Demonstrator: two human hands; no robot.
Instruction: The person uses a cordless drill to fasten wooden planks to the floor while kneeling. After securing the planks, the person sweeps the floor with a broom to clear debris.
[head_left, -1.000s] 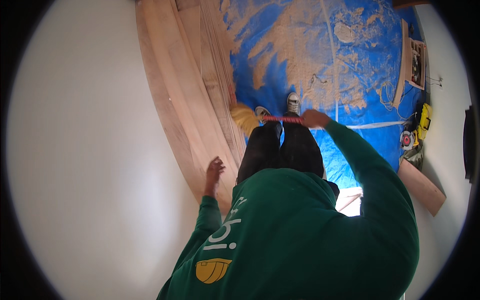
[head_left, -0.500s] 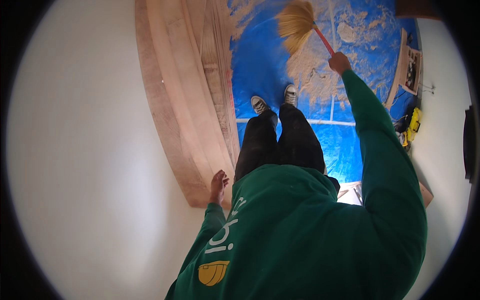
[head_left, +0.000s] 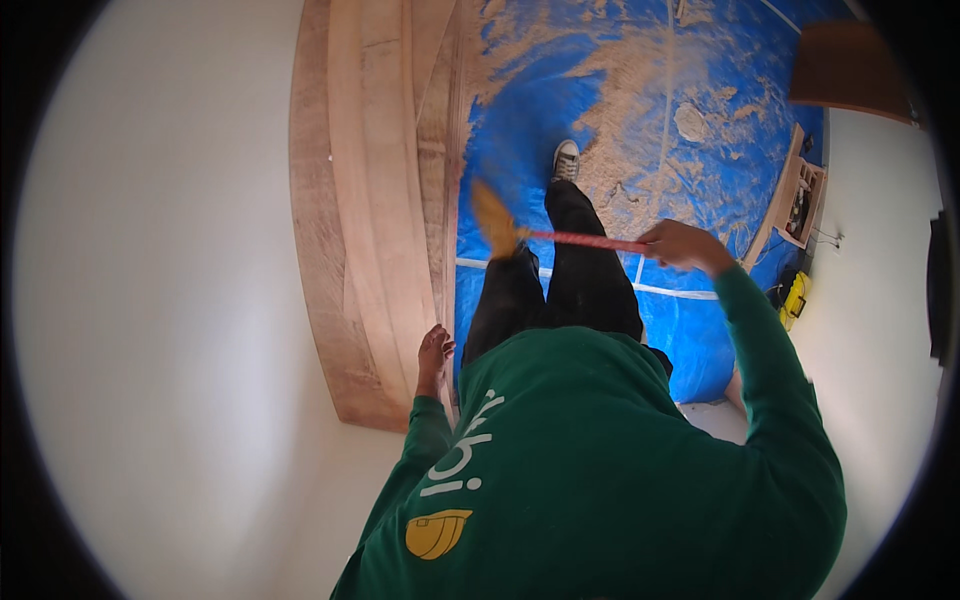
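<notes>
Sweeping sawdust on blue tarp, broom in right hand.

Right hand, right of centre, is closed around the red handle of the broom; bristles sit left of it, blurred, over the tarp just beside the stacked boards. Left hand, lower centre, rests fingers loosely spread on the boards' edge, gripping nothing. Sawdust covers the tarp in the upper centre of the frame.
</notes>
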